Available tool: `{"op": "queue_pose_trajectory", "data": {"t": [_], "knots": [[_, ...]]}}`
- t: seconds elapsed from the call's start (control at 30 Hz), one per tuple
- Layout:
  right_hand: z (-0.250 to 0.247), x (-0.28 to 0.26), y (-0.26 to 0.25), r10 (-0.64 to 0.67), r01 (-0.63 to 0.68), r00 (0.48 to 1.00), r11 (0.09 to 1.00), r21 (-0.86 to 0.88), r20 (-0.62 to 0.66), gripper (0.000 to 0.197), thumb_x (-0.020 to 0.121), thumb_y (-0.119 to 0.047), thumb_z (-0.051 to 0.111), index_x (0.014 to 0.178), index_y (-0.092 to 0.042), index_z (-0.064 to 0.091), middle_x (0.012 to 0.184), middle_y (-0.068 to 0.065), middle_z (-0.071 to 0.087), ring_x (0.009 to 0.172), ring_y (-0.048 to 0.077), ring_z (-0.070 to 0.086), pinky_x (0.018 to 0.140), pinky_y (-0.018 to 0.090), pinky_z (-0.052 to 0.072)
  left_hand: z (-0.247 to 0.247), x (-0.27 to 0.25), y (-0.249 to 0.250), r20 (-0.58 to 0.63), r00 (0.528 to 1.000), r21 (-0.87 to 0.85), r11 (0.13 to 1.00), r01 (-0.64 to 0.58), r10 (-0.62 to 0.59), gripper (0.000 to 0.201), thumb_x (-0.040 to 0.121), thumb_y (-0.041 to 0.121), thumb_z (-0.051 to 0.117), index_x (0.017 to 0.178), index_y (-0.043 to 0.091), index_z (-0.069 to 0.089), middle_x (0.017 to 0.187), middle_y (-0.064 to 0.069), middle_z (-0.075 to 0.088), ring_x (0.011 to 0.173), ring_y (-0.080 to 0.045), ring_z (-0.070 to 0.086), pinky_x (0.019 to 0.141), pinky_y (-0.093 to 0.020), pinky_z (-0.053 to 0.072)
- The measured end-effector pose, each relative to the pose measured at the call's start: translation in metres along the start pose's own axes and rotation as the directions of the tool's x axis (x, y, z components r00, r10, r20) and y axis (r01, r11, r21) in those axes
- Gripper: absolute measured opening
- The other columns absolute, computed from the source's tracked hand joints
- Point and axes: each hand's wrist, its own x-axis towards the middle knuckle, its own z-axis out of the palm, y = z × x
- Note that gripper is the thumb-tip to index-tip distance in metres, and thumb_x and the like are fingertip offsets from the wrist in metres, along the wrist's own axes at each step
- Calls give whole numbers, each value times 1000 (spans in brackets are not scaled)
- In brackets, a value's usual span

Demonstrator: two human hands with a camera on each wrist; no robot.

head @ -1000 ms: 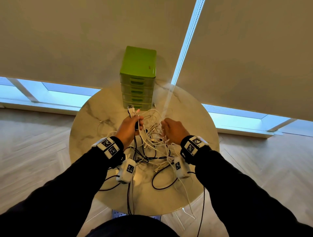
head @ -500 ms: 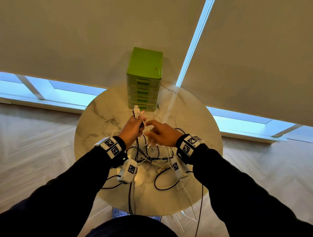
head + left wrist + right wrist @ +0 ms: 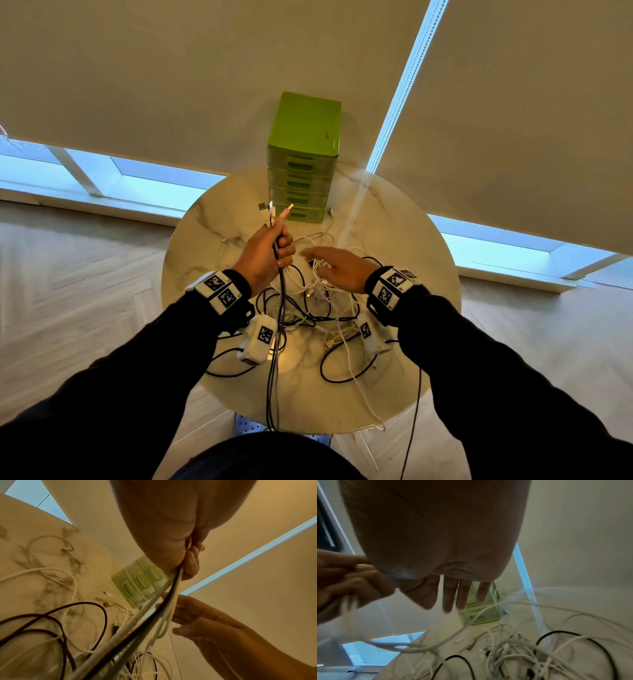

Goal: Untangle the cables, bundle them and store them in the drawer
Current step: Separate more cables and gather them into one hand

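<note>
My left hand (image 3: 274, 248) is raised above the round marble table (image 3: 205, 240) and grips a bunch of black and white cable ends (image 3: 272, 214), their plugs sticking up past my fist. The held strands (image 3: 154, 608) hang down to a tangle of white and black cables (image 3: 318, 301) on the table. My right hand (image 3: 329, 265) hovers flat over that tangle, fingers (image 3: 462, 595) straight and spread, holding nothing. A green drawer unit (image 3: 305, 161) stands at the table's far edge, all drawers closed.
Cables trail over the table's near edge (image 3: 274, 411) toward my body. One white cable loop (image 3: 49, 545) lies apart at the left. Roller blinds (image 3: 171, 85) cover the window behind the drawer unit, with wood floor around the table.
My right hand let go near the left hand's cable ends and drew back right, opening flat above the tangle. The left hand lifted slightly and now holds more cable ends.
</note>
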Motion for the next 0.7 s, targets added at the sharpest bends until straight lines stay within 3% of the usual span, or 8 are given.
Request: {"op": "queue_pose_trajectory", "data": {"t": [0.07, 0.13, 0.23, 0.37, 0.43, 0.47, 0.53, 0.7], "knots": [[6, 3, -13, 17, -33, 989, 994, 104, 150, 39, 100, -18, 49, 138, -23, 51, 128, 0, 63, 120, 18, 56, 106, 33, 39, 0, 4, 1, -22, 1000, -39, 999, -23, 22, 45, 109, 30, 34, 134, -6, 45, 69, 1, 30, 54, -7, 29, 46, -19, 24], [9, 4, -16, -7, -13, 985, 994, 113, 173, 22, 99, -27, 53, 116, -17, 64, 114, 3, 70, 108, 20, 62, 102, 36, 45, -2, 9, 4, -52, 997, -54, 997, -57, 55, 56, 109, 33, 35, 148, -7, 27, 68, 3, 31, 57, -9, 28, 45, -18, 27], [8, -3, -14, -20, -8, 993, 972, 236, 117, 27, 104, -28, 49, 105, -8, 67, 92, 5, 73, 93, 18, 69, 86, 29, 52, -3, 14, 10, -74, 991, -84, 990, -117, 111, 55, 109, 34, 35, 144, -9, 33, 66, 4, 30, 57, -9, 27, 46, -20, 25], [2, -8, -3, 46, -50, 999, 918, 394, 20, 27, 104, -25, 48, 108, -7, 67, 91, 7, 74, 91, 22, 72, 88, 45, 58, 1, 22, 8, -94, 987, -27, 991, -130, 127, 62, 110, 35, 32, 151, -7, 11, 64, 4, 35, 54, -8, 36, 50, -21, 33], [-1, -11, 0, 66, -66, 998, 915, 397, 15, 25, 103, -29, 51, 113, -11, 66, 98, 6, 75, 93, 19, 72, 88, 41, 59, 0, 24, 5, -88, 987, 39, 991, -129, 132, 52, 110, 35, 30, 136, -8, 42, 64, 3, 42, 57, -10, 45, 56, -24, 39], [-2, -13, 0, 50, -49, 999, 922, 384, 6, 23, 103, -30, 52, 113, -13, 64, 98, 5, 76, 93, 18, 71, 88, 39, 59, 0, 25, 4, -82, 988, 61, 990, -128, 132, 44, 110, 35, 29, 114, -2, 54, 65, 3, 46, 59, -11, 49, 59, -25, 41], [-2, -16, -2, 15, -3, 999, 937, 350, -32, 21, 101, -33, 54, 108, -15, 62, 93, 2, 76, 90, 16, 71, 89, 35, 56, 1, 25, 2, -79, 988, 79, 989, -124, 130, 38, 110, 34, 28, 90, 11, 51, 67, 1, 52, 61, -13, 53, 61, -25, 44], [-1, -7, -14, -32, 88, 982, 950, 301, -188, 23, 104, -31, 49, 92, -15, 59, 82, -1, 73, 76, 9, 67, 79, 31, 53, 11, 22, -4, -53, 990, 135, 984, -120, 128, 40, 111, 33, 26, 103, 8, 57, 71, -1, 60, 66, -14, 58, 63, -24, 46]]}}
